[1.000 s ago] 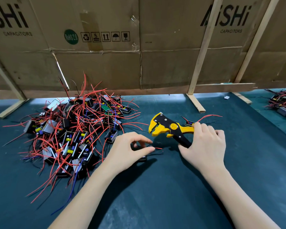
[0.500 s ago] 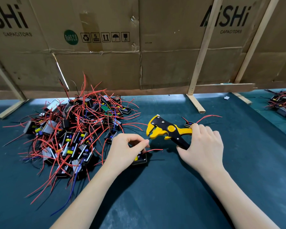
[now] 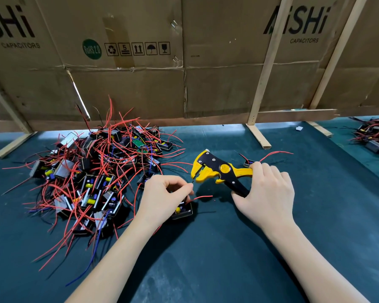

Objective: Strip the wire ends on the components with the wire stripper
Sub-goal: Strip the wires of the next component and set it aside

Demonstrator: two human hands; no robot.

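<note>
My right hand (image 3: 266,194) grips the handles of a yellow and black wire stripper (image 3: 214,170), whose jaws point left. My left hand (image 3: 164,197) pinches a thin dark wire, and the wire's tip sits at the stripper's jaws. That wire belongs to a small black component (image 3: 183,209) lying on the mat under my left hand. A red wire (image 3: 202,196) curls out of the same component to the right. A big pile of like components (image 3: 92,180) with red wires lies to the left.
A dark green mat (image 3: 206,259) covers the table. A cardboard wall (image 3: 217,62) on wooden struts (image 3: 262,75) stands along the back. One component (image 3: 248,163) with a red wire lies behind my right hand. Another pile of components (image 3: 374,136) sits far right.
My left hand lifted a wire from the component and brought its tip to the stripper's jaws. My right hand moved the stripper a little left and down toward it.
</note>
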